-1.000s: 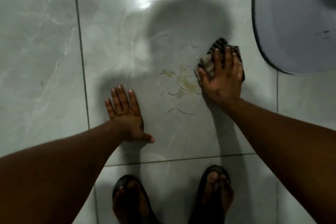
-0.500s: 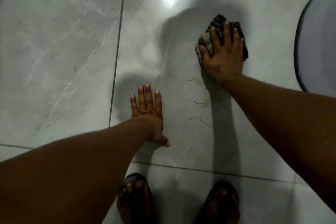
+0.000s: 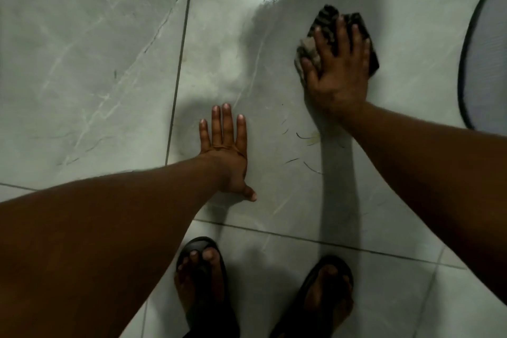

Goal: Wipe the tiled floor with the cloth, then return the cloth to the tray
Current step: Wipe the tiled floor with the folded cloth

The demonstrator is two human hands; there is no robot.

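Two hands are on the tiled floor [image 3: 90, 44]. The right hand [image 3: 338, 74], in the upper right of the frame, lies flat with fingers spread, pressing down on the cloth [image 3: 327, 20]; it pins the cloth under the palm more than it grips it. The left hand [image 3: 225, 153], near the centre, is empty and splayed wide on the tile, apparently as a brace.

The wiping looks to be mid-way. Just below the right wrist a few thin dark strands and a small yellowish smear [image 3: 311, 140] lie on the tile, so that patch seems to need another pass. Returning the cloth is not yet done: the tray [image 3: 491, 63], only partly in view at the right edge of the frame, sits near the cloth but apart from it.

The floor is glossy pale grey tile with faint marble-like veining and dark grout lines; a bright light glare shows near the top centre. The cloth is a bunched, soft-looking wad, dark with lighter stripes and a tan patch at its left side. The tray appears pale and rounded, with a thin dark rim and a finely ribbed surface. At the bottom of the frame, two feet in dark open sandals [image 3: 203, 252] stand on the tiles.
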